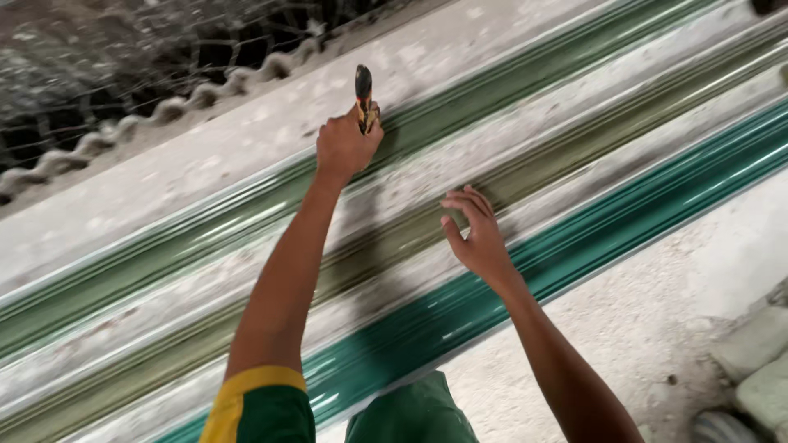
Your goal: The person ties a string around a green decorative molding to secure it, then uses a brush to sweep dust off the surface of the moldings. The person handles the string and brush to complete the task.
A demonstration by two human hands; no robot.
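Observation:
My left hand (346,146) is stretched far out and closed around the handle of a dark tool (364,98) with a black and yellow grip, held upright against a green ridge of a long corrugated roofing sheet (624,213). My right hand (476,234) hovers a little lower with its fingers spread and bent, holding nothing, just above a dusty groove of the same sheet. The sheet runs diagonally from lower left to upper right, with shiny green ridges and pale dust-covered bands between them.
A wavy grey edge of old corrugated sheeting (189,98) and a dark wire lattice (123,49) lie beyond the sheet at top left. Bare dusty ground (657,312) is at the lower right, with pale blocks (755,361) at the right edge.

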